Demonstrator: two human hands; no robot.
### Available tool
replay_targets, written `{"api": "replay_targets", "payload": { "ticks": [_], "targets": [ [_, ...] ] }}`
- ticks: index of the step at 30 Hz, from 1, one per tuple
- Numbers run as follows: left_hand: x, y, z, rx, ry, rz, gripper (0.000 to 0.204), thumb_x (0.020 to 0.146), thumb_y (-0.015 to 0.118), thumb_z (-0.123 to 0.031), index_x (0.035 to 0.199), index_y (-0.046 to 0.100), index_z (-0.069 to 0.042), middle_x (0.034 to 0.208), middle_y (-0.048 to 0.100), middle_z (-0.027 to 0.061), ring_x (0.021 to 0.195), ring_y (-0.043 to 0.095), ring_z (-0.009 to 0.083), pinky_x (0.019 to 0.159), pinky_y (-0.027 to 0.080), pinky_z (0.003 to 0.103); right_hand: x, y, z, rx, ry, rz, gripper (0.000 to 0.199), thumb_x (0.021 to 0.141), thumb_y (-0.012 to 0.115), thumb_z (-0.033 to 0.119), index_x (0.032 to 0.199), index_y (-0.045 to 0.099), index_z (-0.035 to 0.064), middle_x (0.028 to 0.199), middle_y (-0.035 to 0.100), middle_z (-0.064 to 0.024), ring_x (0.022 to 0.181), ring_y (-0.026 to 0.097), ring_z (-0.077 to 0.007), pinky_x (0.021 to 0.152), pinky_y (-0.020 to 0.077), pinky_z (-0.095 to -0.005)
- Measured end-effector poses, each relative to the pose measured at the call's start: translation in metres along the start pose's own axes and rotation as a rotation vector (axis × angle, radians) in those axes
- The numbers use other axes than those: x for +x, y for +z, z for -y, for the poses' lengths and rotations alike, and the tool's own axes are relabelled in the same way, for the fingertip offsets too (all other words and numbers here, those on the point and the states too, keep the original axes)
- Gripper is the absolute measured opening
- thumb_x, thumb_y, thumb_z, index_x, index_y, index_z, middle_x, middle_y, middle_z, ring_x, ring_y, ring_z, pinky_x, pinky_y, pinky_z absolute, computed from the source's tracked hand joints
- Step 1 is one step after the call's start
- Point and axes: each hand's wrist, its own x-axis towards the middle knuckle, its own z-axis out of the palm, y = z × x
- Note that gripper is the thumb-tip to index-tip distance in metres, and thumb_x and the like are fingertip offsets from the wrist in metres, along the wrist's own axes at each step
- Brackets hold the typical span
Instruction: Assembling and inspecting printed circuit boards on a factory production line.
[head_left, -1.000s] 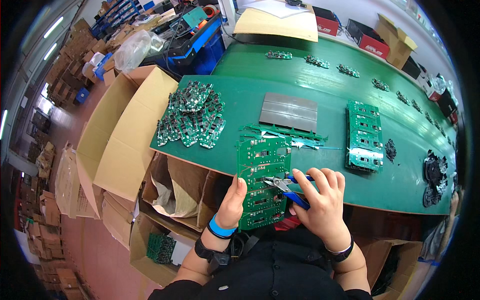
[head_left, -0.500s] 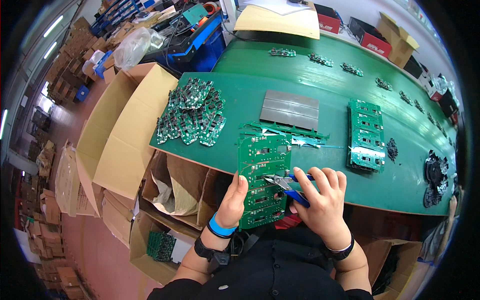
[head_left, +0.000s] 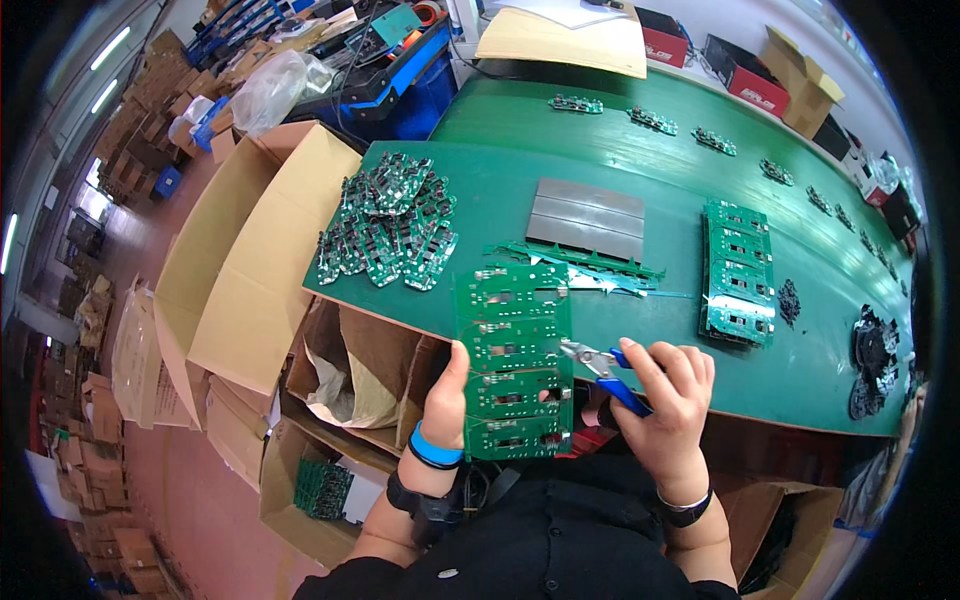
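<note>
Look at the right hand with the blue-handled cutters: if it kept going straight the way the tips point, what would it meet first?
The right hand aims the blue-handled cutters leftward at the green circuit board panel held by the left hand. The panel's right edge would likely come first; the tips look almost on it, though depth is unclear.

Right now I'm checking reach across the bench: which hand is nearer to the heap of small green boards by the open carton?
Left. The left hand, gripping the green panel, sits just below and right of the heap. The right hand, holding blue-handled cutters, is farther right.
</note>
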Motion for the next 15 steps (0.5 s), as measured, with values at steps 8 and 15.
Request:
{"api": "replay_targets", "payload": {
  "ticks": [8, 15],
  "targets": [
    [0.006, -0.02, 0.008, -0.482, 0.002, 0.253, 0.065, 0.097, 0.026, -0.051, 0.147, 0.017, -0.011, 0.151, 0.008, 0.0258, 0.103, 0.059, 0.0413, 0.076, 0.056, 0.047, -0.005, 0.015, -0.004, -0.033, 0.039, 0.068, 0.053, 0.055, 0.073, 0.014, 0.107, 0.064, 0.0112, 0.09, 0.055, -0.0053, 0.081, 0.051, -0.0232, 0.074, 0.0365, -0.0376],
    [0.006, -0.012, 0.01, -0.48, -0.008, 0.217, 0.065, 0.097, 0.028, -0.052, 0.147, 0.019, -0.01, 0.15, 0.01, 0.026, 0.096, 0.061, 0.039, 0.072, 0.057, 0.046, -0.006, 0.018, -0.004, -0.046, 0.045, 0.098, 0.052, 0.057, 0.072, 0.015, 0.108, 0.063, 0.0111, 0.092, 0.055, -0.0054, 0.083, 0.051, -0.0233, 0.075, 0.0363, -0.0378]
  ]
}}
